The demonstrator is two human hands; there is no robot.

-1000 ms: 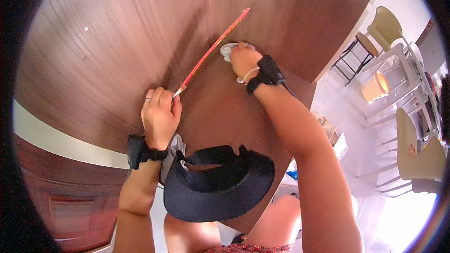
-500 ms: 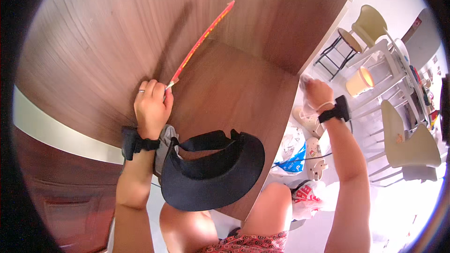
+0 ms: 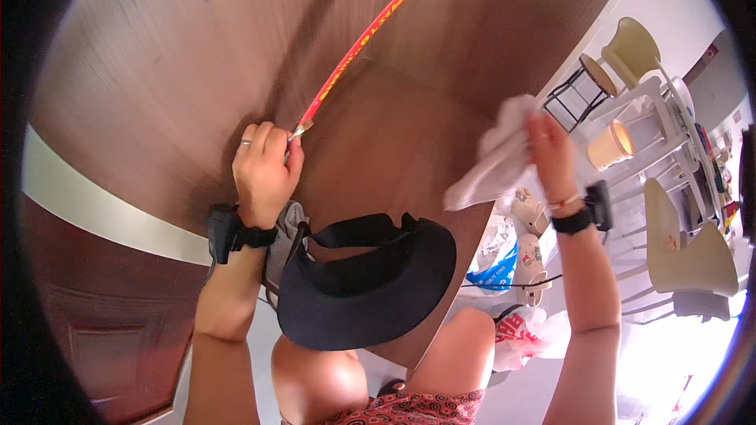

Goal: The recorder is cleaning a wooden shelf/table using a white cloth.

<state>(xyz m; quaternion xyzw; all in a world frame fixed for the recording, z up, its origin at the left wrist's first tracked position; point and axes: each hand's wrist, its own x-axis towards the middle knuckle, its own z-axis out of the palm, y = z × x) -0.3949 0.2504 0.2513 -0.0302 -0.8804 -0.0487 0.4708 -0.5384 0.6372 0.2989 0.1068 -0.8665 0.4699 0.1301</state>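
My left hand (image 3: 264,164) pinches the lower end of a long red paper strip (image 3: 356,49) and presses it against a brown wooden door panel (image 3: 157,71). The strip runs up and to the right across the wood. My right hand (image 3: 550,149) is raised away from the door and holds a crumpled white cloth (image 3: 492,161), which hangs to the left of the fingers. Both wrists wear black bands. A black visor brim (image 3: 366,283) sits below, between my arms.
A pale strip of wall (image 3: 87,208) runs along the left, with a darker panelled door (image 3: 102,330) below it. To the right stand pale chairs (image 3: 685,252), a white table (image 3: 669,118), a black stool (image 3: 579,86) and plastic bags (image 3: 504,256) on the floor.
My right hand left the top of the red strip, swung down to the right, and now rises again holding the white cloth. My left hand kept its hold on the strip's lower end.
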